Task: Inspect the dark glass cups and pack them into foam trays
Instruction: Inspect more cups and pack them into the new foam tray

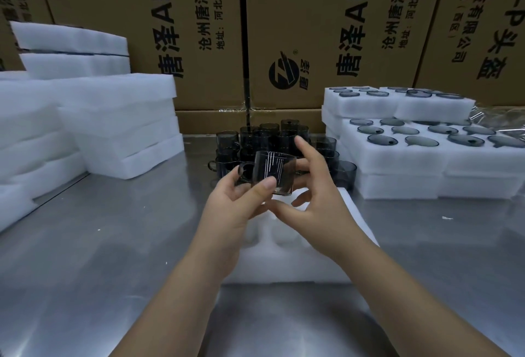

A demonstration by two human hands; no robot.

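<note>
Brushed grey metal forms the tabletop (pixel 99 271), its dull sheen broken by a few white crumbs. On it, right in front of the person, lies a white foam tray (pixel 284 265), soft and matte, with rounded pockets pressed into its top; the pockets that show are unfilled.

Above the tray's far end both hands hold one cup (pixel 279 172). It is a short, straight-walled cylinder of smoky dark glass with a small loop handle on its left and thin pale lines running down its side. The left hand (pixel 235 206) grips it, thumb pressed flat on the near wall and fingers curled by the handle. The right hand (pixel 321 209) cradles it from the other side, thumb under the base, middle finger against the far wall, index finger lifted free.

Behind the hands a tight cluster of loose cups (pixel 267 135) of the same dark glass stands on the tabletop. To the right sit stacked packed trays (pixel 397 163), round dark rims showing in their pockets. To the left rise thick, plain foam slabs (pixel 119 118) in uneven piles. Brown cardboard boxes (pixel 312 30) with black printed characters wall off the back.
</note>
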